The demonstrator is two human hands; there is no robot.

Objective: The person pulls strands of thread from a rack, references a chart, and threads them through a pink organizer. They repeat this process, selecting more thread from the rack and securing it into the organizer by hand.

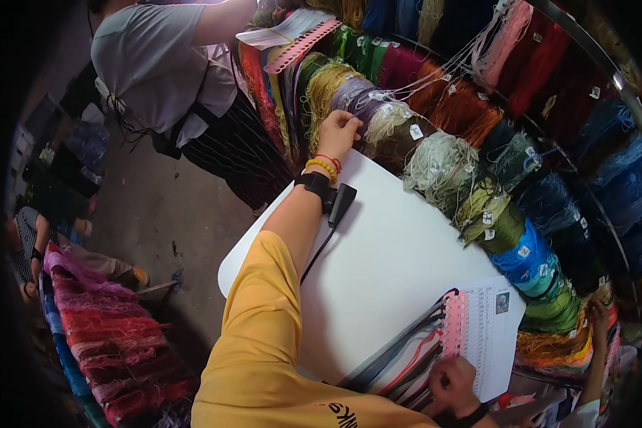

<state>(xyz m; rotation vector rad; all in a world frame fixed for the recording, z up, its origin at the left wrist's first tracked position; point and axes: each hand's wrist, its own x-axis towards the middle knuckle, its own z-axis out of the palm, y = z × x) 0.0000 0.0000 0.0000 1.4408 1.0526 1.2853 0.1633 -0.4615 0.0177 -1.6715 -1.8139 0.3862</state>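
Observation:
My left hand (341,132) reaches to the far edge of the white tabletop (378,228), beside skeins of lilac-grey thread (353,98) and yellow thread (327,85). Its thumb and fingertips are pinched together; anything between them is too small to make out. Near the lower right, my right hand (453,384) is curled closed just below a pink punched thread card (454,321). Grey, black and red threads (406,349) trail leftward from that card. Whatever the right fingers hold is hidden. Beneath the card lies a printed white sheet (498,339).
Colourful tagged skeins (442,167) line the table's far edge, with hanging skeins (535,64) behind. A co-worker in grey (150,64) stands far left, near another pink card (303,46). A red skein rack (107,335) stands left. Another person's arm (598,342) shows at right.

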